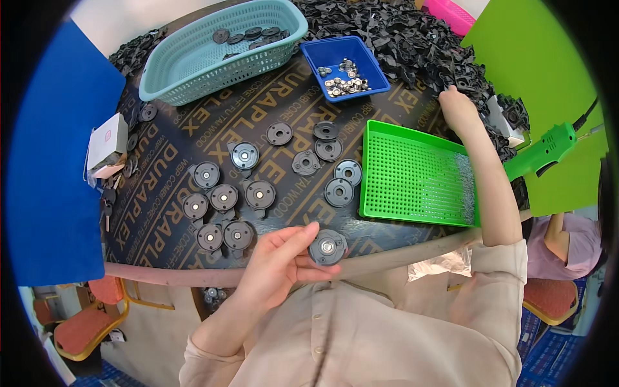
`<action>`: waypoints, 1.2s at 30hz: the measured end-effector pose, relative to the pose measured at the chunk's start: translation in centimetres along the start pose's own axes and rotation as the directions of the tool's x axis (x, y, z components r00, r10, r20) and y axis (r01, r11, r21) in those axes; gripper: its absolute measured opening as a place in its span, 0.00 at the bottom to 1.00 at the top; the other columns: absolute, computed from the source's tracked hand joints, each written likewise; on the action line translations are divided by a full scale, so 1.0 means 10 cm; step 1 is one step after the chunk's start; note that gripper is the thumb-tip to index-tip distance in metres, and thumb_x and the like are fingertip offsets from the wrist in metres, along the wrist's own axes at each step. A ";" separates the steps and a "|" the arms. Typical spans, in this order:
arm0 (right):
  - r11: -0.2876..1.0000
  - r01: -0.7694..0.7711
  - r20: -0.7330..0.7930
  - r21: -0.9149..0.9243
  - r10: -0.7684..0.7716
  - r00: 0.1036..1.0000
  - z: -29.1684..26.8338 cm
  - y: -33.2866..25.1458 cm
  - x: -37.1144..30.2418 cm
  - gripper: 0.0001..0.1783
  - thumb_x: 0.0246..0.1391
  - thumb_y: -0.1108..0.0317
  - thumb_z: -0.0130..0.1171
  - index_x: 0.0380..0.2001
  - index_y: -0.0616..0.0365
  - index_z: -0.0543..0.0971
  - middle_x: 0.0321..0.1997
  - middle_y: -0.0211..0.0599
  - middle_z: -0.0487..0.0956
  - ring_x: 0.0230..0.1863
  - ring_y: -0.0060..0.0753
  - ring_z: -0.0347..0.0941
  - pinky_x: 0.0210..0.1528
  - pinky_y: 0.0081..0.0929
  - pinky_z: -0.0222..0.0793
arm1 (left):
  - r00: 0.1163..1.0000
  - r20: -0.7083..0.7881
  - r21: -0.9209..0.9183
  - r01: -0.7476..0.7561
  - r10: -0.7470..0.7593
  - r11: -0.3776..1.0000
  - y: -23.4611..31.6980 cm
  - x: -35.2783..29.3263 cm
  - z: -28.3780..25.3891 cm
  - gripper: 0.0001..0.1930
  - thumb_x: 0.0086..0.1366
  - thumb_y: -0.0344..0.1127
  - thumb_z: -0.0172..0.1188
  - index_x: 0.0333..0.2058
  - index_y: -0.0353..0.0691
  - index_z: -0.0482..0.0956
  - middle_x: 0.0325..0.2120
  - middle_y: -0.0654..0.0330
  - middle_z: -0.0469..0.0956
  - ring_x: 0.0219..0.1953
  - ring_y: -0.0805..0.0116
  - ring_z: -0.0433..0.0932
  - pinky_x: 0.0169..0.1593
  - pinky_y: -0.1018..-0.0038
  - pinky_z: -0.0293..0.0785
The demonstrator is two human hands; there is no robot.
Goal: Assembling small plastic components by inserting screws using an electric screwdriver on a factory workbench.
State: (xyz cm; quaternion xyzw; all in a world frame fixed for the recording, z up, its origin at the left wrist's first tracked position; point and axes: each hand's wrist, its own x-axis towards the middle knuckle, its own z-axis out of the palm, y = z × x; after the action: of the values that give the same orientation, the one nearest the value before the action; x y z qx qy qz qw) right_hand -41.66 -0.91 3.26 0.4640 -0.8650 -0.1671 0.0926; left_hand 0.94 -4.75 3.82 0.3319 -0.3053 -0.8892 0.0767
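My left hand (280, 261) is closed, holding a round dark-grey disc (327, 248) with a shiny metal centre by its edge, just in front of the table's near edge. My right hand (460, 111) is stretched out to the far right, against the edge of a heap of black plastic parts (412, 39). Its fingers are curled in, and what they hold, if anything, is hidden. Several discs with metal centres (223, 197) lie grouped on the table at the left. Others with open holes (339, 192) lie beside the green tray.
A green perforated tray (419, 219) holds small screws along its right side. Behind it stand a blue bin (351, 99) of metal pieces and a teal basket (187, 95) with black discs. A green power screwdriver (548, 149) is at the right, a white box (107, 143) at the left.
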 end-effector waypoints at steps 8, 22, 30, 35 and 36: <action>0.679 0.048 -0.175 0.732 0.120 0.977 -0.66 -0.26 -0.71 0.18 0.46 0.74 0.66 0.41 0.63 0.73 0.38 0.36 0.77 0.32 0.19 0.75 0.35 0.20 0.72 | 0.999 0.042 -0.018 0.006 -0.005 1.000 -0.01 -0.02 -0.07 0.20 0.69 0.46 0.51 0.44 0.30 0.74 0.41 0.53 0.79 0.40 0.60 0.81 0.40 0.67 0.82; -0.196 0.381 -0.378 0.904 0.052 0.924 -0.76 -1.39 -2.13 0.13 0.42 0.83 0.63 0.34 0.62 0.79 0.41 0.40 0.78 0.42 0.34 0.72 0.46 0.27 0.67 | 0.990 0.138 -0.031 0.022 -0.017 0.999 -0.06 0.04 0.09 0.17 0.69 0.34 0.50 0.50 0.26 0.70 0.45 0.48 0.77 0.42 0.57 0.81 0.43 0.62 0.82; -0.182 0.325 -0.326 0.928 0.021 0.945 -0.62 -1.53 -2.21 0.11 0.43 0.82 0.62 0.33 0.59 0.81 0.39 0.38 0.78 0.41 0.34 0.70 0.42 0.27 0.67 | 0.990 0.144 -0.103 0.006 0.009 0.995 -0.03 -0.01 0.17 0.17 0.70 0.35 0.47 0.50 0.26 0.70 0.34 0.56 0.78 0.37 0.64 0.80 0.47 0.58 0.81; -0.171 0.296 -0.308 0.940 -0.054 0.950 -0.68 -1.52 -2.22 0.08 0.42 0.83 0.63 0.29 0.62 0.81 0.41 0.43 0.74 0.42 0.33 0.71 0.44 0.25 0.69 | 0.994 0.110 -0.105 0.040 -0.028 0.994 -0.01 -0.01 0.17 0.16 0.69 0.34 0.48 0.48 0.27 0.71 0.34 0.56 0.77 0.37 0.64 0.80 0.47 0.60 0.81; -0.172 0.296 -0.310 0.939 -0.056 0.949 -0.69 -1.50 -2.21 0.08 0.42 0.83 0.63 0.29 0.62 0.81 0.41 0.43 0.74 0.42 0.33 0.71 0.44 0.25 0.69 | 0.995 0.077 -0.093 0.069 -0.062 0.993 -0.01 -0.01 0.17 0.15 0.68 0.32 0.49 0.48 0.27 0.71 0.34 0.57 0.77 0.36 0.66 0.80 0.47 0.61 0.81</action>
State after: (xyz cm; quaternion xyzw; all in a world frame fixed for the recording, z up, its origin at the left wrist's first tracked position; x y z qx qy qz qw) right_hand -15.69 8.42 3.95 0.4988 -0.6065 0.5689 -0.2445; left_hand -0.03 -3.79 4.81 0.3044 -0.2538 -0.9167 0.0519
